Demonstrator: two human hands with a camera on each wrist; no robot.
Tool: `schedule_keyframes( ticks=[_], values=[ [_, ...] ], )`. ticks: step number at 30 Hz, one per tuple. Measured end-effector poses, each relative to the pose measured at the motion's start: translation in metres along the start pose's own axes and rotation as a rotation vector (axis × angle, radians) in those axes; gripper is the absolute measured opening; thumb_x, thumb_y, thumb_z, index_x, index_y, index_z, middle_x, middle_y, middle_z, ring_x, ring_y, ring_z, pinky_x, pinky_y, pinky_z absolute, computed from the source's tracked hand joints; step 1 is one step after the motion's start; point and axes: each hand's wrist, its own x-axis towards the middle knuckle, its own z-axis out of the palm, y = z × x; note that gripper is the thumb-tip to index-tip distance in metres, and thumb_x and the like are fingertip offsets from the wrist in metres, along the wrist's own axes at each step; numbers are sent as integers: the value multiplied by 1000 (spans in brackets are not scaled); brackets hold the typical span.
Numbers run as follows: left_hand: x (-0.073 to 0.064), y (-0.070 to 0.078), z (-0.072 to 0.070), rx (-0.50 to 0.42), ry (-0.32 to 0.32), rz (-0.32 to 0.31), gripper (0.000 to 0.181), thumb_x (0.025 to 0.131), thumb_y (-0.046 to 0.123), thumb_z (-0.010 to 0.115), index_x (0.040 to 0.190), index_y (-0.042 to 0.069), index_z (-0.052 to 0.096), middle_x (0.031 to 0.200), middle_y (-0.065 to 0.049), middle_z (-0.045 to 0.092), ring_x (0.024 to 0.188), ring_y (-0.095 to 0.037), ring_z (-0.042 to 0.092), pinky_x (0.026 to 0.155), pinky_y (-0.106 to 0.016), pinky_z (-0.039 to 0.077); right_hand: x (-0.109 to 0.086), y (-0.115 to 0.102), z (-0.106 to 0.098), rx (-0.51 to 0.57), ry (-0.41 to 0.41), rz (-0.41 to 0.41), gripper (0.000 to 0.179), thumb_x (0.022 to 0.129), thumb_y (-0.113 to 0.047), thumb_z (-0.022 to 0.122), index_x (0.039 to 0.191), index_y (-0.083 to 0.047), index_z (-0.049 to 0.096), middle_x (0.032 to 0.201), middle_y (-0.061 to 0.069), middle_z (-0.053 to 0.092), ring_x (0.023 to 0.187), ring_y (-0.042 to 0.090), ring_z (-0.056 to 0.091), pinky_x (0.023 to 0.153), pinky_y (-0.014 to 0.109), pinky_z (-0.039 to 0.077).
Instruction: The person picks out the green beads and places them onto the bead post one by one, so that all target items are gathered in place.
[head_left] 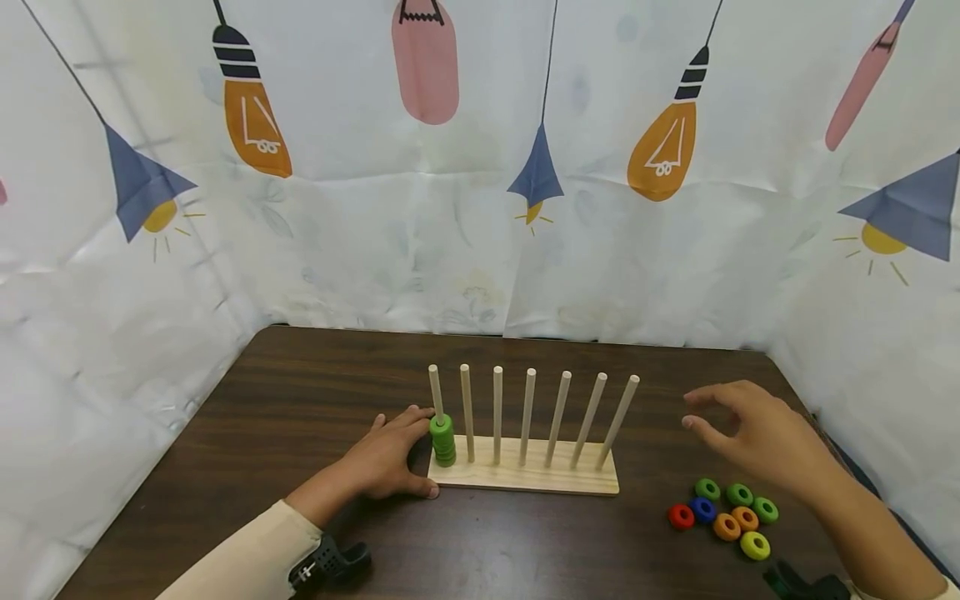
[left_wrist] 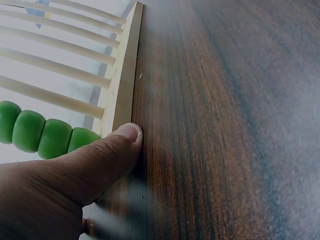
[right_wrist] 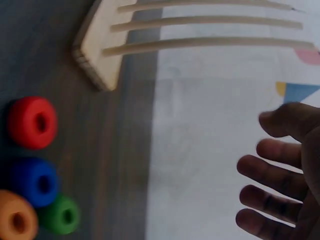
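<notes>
A pale wooden peg stand (head_left: 525, 477) with several upright rods sits on the table, and several green rings (head_left: 442, 440) are stacked on its leftmost rod. My left hand (head_left: 390, 454) holds the stand's left end. Its thumb (left_wrist: 117, 145) lies against the front corner of the base, beside the green rings; the other fingers reach round behind. My right hand (head_left: 772, 433) hovers to the right of the stand, fingers loosely bent and apart, with nothing in it. Loose rings lie below it: a red ring (head_left: 681, 517), a blue ring (head_left: 702, 510), and several green, orange and yellow ones.
The dark wood-grain table (head_left: 300, 383) ends at a white printed sheet (head_left: 360, 250) hanging behind and at both sides. A yellow ring (head_left: 755, 546) is the nearest of the loose rings. Dark wrist straps (head_left: 330, 562) show at both wrists.
</notes>
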Motion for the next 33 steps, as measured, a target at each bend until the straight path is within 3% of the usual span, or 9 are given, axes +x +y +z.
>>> schedule_keyframes(
  ticks=[4,12,18,22,28,33],
  values=[
    [-1,1,-1,-4,-2,-1,100,72,50,91,152,7,49,161,-10,38,153,-35,24,117,-69,13,-10,15,15,30,-64,-23,30,91,-32,80,116,-18,74,118,5,69,107,33,64,79,52,55],
    [-1,2,-1,-6,-4,-1,99,73,50,91,152,7,49,161,-10,38,153,-35,24,117,-69,13,-29,40,40,60,-135,8,31,87,-32,84,113,-18,76,115,3,68,107,35,63,84,58,54],
    [0,1,-2,-8,-4,-1,100,73,49,91,152,6,48,162,-10,37,153,-35,24,117,-69,13,-36,52,47,51,-181,40,33,85,-34,85,111,-18,75,115,6,68,105,36,63,80,58,54],
    [0,2,-2,-11,-6,0,99,74,49,91,152,6,48,162,-11,37,153,-35,24,117,-69,13,-39,60,49,68,-216,29,26,84,-33,85,104,-19,76,110,1,70,105,36,63,82,58,54],
    [1,3,-2,-4,0,5,98,73,48,91,152,6,48,161,-11,38,152,-36,24,117,-69,14,-47,69,56,66,-208,23,16,82,-28,87,88,-30,73,110,-1,70,108,37,61,86,61,52],
    [1,2,-1,-6,-2,4,99,73,49,91,152,6,48,161,-12,38,152,-36,24,117,-69,14,-51,72,60,64,-207,22,16,81,-27,88,87,-31,73,113,-1,70,109,36,60,86,59,53]
  ],
)
